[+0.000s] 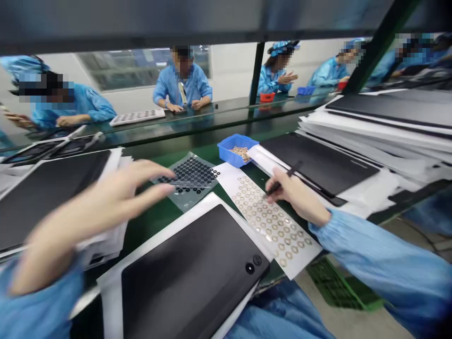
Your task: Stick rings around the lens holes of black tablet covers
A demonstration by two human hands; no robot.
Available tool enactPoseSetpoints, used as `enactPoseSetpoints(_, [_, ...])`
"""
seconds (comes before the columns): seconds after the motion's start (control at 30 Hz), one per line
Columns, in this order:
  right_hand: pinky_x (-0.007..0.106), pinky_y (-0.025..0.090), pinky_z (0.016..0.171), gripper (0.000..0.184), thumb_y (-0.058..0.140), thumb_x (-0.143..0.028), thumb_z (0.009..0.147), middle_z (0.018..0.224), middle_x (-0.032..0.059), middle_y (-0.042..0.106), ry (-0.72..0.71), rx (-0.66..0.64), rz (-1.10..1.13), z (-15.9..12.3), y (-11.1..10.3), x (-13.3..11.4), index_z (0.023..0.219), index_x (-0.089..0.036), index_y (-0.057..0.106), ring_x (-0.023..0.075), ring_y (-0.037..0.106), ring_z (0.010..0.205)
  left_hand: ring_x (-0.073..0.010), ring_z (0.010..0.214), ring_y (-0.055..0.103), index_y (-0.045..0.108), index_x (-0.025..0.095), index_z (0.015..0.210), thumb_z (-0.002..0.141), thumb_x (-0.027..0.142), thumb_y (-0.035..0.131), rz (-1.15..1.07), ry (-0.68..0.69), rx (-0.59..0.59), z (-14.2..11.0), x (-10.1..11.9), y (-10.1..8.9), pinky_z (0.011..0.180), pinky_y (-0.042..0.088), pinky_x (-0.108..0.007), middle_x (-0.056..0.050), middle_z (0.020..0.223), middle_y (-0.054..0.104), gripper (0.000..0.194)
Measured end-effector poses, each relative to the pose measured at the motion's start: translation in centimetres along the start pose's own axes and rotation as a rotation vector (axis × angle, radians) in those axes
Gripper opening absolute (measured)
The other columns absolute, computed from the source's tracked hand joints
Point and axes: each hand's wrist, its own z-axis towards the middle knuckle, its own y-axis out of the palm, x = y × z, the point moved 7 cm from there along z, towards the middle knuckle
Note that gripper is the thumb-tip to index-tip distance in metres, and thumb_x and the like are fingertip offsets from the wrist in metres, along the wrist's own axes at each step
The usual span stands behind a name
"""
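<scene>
My right hand (291, 193) grips slim black tweezers (294, 169), their tip over a white sheet (247, 214) with rows of small ring-shaped gold stickers. On the left, my left hand (116, 197) is blurred. Its thumb and index finger close around a thin clear plastic strip (192, 184), which reaches over a clear sheet of black rings (189, 172). Below both hands lies a dark tablet-like panel (190, 278) on white paper. Two round camera openings show at its right corner, one with a white centre and one ringed in black.
A blue bin (231, 143) of small tan pieces stands behind the sticker sheet. Stacked dark panels with white paper rise at left (49, 193) and right (391, 110). A green crate (339, 287) is below the table edge. Several co-workers in blue sit across the bench.
</scene>
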Motion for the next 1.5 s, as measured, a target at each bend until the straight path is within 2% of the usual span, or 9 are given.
enactPoseSetpoints(0.07, [0.027,0.056,0.056,0.033,0.061,-0.046,0.081,0.06,0.0051,0.067,-0.052,0.001,0.014,2.2,1.1,0.2,0.066,-0.017,0.06,0.0182,0.068,0.057,-0.0215,0.11,0.052,0.06,0.017,0.114,0.092,0.043,0.047,-0.024,0.278,-0.173,3.8,7.0,6.1,0.099,0.038,-0.033,-0.006,0.118,0.059,0.037])
enactPoseSetpoints(0.13, [0.029,0.059,0.061,0.021,0.064,-0.033,0.082,0.064,0.0039,0.067,-0.113,0.041,0.004,4.7,2.0,0.6,0.069,-0.018,0.058,0.019,0.07,0.063,-0.0234,0.121,0.045,0.058,0.012,0.117,0.091,0.036,0.049,-0.021,0.358,-0.191,7.2,10.2,10.9,0.105,0.032,-0.034,-0.011,0.124,0.057,0.036])
enactPoseSetpoints(0.23, [0.032,0.059,0.057,0.016,0.06,-0.029,0.085,0.06,0.0018,0.065,-0.158,0.144,-0.033,8.0,2.3,1.8,0.073,-0.02,0.052,0.0196,0.069,0.058,-0.0264,0.129,0.037,0.05,0.007,0.127,0.091,0.035,0.051,-0.015,0.353,-0.18,10.1,10.0,15.8,0.109,0.028,-0.038,-0.016,0.137,0.046,0.046])
enactPoseSetpoints(0.37, [0.032,0.057,0.05,0.018,0.063,-0.031,0.081,0.054,0.0013,0.064,-0.197,0.232,-0.117,9.8,1.9,3.0,0.074,-0.022,0.048,0.0212,0.067,0.051,-0.0304,0.128,0.038,0.045,0.005,0.133,0.092,0.043,0.047,-0.02,0.332,-0.204,10.0,7.9,18.9,0.107,0.031,-0.043,-0.017,0.14,0.043,0.055])
enactPoseSetpoints(0.8, [0.034,0.058,0.059,0.026,0.059,-0.043,0.081,0.058,0.0036,0.066,-0.295,0.215,-0.172,8.4,2.6,1.7,0.073,-0.02,0.05,0.0196,0.066,0.053,-0.0309,0.121,0.042,0.051,0.007,0.127,0.093,0.041,0.044,-0.033,0.347,-0.164,9.5,8.2,19.2,0.104,0.034,-0.045,-0.015,0.136,0.049,0.049])
enactPoseSetpoints(0.97, [0.026,0.055,0.052,0.032,0.064,-0.047,0.078,0.056,-0.0012,0.062,-0.255,-0.031,-0.032,1.2,3.4,-1.1,0.075,-0.018,0.051,0.0141,0.064,0.05,-0.0323,0.121,0.043,0.052,0.005,0.124,0.093,0.036,0.044,-0.075,0.368,-0.137,10.0,7.9,19.5,0.105,0.032,-0.047,-0.017,0.133,0.049,0.045])
enactPoseSetpoints(1.07, [0.024,0.053,0.045,0.03,0.065,-0.043,0.08,0.055,-0.0023,0.061,-0.043,-0.137,0.057,-5.1,3.5,0.2,0.078,-0.018,0.049,0.0134,0.062,0.046,-0.0348,0.127,0.036,0.052,0.002,0.124,0.093,0.03,0.043,-0.107,0.368,-0.104,9.7,8.2,19.1,0.109,0.026,-0.049,-0.02,0.135,0.046,0.042])
enactPoseSetpoints(1.3, [0.02,0.051,0.042,0.019,0.058,-0.033,0.088,0.064,-0.0033,0.061,0.014,0.103,0.295,-11.8,2.7,4.8,0.079,-0.018,0.05,0.0088,0.061,0.045,-0.0175,0.126,0.041,0.053,0.016,0.118,0.095,0.022,0.04,-0.404,0.37,-0.097,-0.3,12.5,14.5,0.108,0.038,-0.032,-0.01,0.131,0.048,0.027])
enactPoseSetpoints(1.5, [0.021,0.051,0.04,0.018,0.058,-0.032,0.087,0.056,-0.003,0.06,0.015,0.144,0.2,-11.5,2.7,4.6,0.079,-0.019,0.05,0.0106,0.06,0.042,-0.0285,0.135,0.027,0.052,0.021,0.125,0.092,0.015,0.041,-0.266,0.525,-0.227,-5.5,14.7,14.8,0.104,0.042,-0.049,-0.011,0.133,0.046,0.035])
